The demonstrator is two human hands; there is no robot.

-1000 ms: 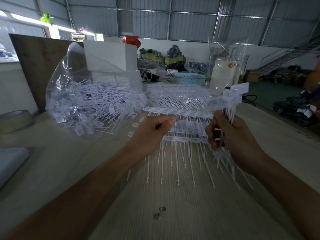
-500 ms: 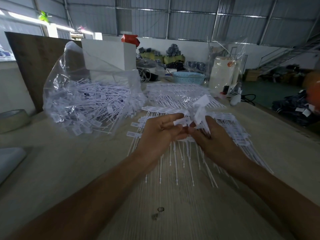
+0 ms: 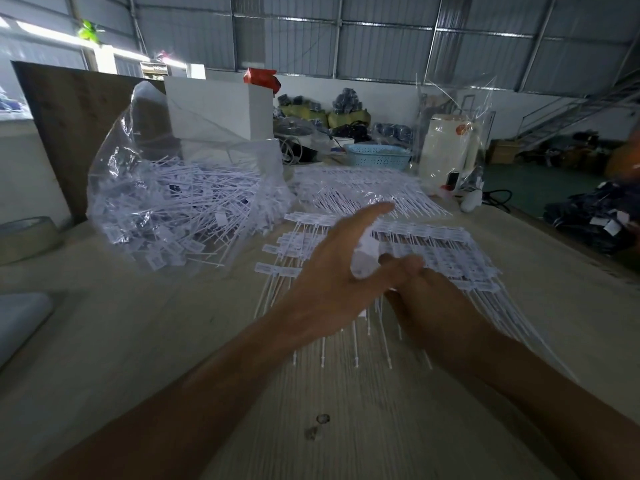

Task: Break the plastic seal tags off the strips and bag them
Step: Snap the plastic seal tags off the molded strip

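White plastic seal tags on strips (image 3: 450,251) lie fanned out on the wooden table (image 3: 138,341), thin tails pointing towards me. My left hand (image 3: 332,271) is over them, blurred, index finger stretched out. A small white bundle of tags (image 3: 363,256) is held between its thumb and fingers. My right hand (image 3: 433,303) lies just below and to the right, over the strips, its fingers hidden under the left hand. A clear plastic bag (image 3: 180,216), heaped with loose tags, stands open at the left.
More strips in clear wrap (image 3: 363,188) lie farther back. Behind them are a blue basket (image 3: 377,157), a white box (image 3: 221,109) and a white container in plastic (image 3: 446,147). A tape roll (image 3: 24,237) sits at the left edge, and a dark board (image 3: 69,109) leans behind the bag.
The raised strip bundle came down and the hands closed together. The left hand has now spread over the right with a small bundle of tags in it.
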